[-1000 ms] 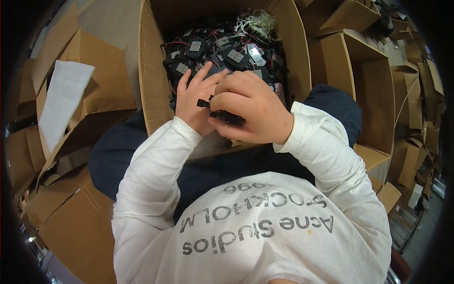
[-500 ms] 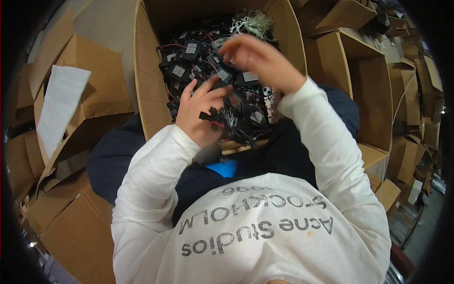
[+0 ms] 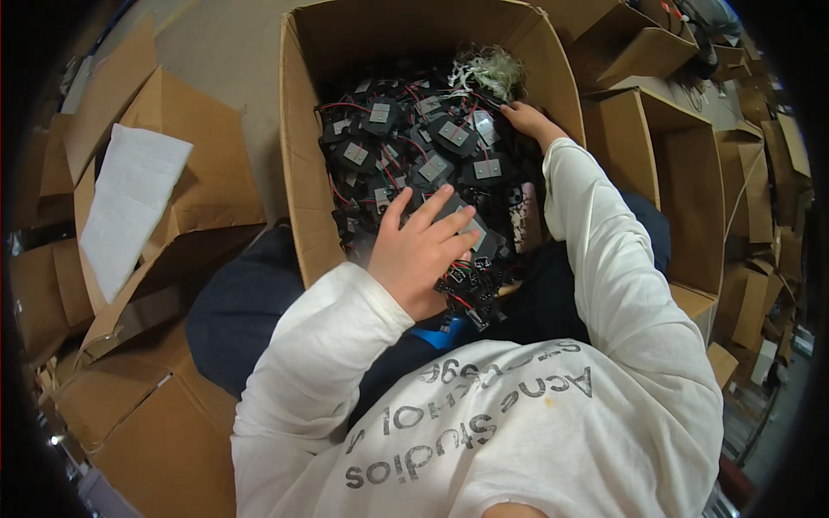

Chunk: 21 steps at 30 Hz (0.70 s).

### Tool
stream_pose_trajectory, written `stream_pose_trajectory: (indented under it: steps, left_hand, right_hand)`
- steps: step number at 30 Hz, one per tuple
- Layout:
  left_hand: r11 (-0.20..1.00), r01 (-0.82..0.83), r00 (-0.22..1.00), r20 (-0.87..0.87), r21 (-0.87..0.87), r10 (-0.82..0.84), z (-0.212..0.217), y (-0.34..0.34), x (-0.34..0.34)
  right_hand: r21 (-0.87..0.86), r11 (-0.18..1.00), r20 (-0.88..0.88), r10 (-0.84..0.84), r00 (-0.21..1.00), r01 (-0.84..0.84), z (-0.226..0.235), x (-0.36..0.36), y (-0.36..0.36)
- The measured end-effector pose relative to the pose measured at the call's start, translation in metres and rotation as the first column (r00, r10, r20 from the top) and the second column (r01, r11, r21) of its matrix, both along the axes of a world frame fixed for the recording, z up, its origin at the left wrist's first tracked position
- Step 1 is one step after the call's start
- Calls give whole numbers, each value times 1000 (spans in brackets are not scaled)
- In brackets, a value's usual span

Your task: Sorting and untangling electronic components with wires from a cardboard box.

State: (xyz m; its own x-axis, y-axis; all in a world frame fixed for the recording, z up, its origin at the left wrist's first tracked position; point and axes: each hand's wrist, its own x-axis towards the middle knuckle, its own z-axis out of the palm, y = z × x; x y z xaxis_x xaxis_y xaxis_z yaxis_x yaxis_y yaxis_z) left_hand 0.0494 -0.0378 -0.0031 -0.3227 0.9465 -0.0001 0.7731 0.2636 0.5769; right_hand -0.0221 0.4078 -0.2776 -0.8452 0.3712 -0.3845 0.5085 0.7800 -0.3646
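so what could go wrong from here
The bunched black wire connectors at the left hand lie near the person's lap, so they might slip down there if the grip is loose. The wired black modules are piled with leads crossing, so lifting one could tug others. The pale stringy tangle near the right hand may snag fingers.

The left hand spreads 4 fingers, palm down; the right hand is farther forward.
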Motion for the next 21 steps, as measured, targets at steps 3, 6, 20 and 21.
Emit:
stream_pose_trajectory:
  steps: [3, 6, 20, 21]
  left_hand:
    - [1000, 29, 1000, -1, -6, -29, 1, 7, -6]
    - [999, -34, 999, -9, -2, 34, -7, -5, -4]
    - [996, -52, 994, -95, 69, 58, 0, -3, 17]
    - [997, -43, 993, -107, 70, 51, 0, -4, 15]
  right_hand:
    - [189, 981, -5, -49, 999, 49, 5, -2, 14]
    - [156, 986, 3, 56, 998, -56, 20, -16, -31]
    - [-431, 866, 240, -159, 958, 252, 171, 27, -88]
    - [-363, 926, 237, -15, 971, 103, 192, 24, -96]
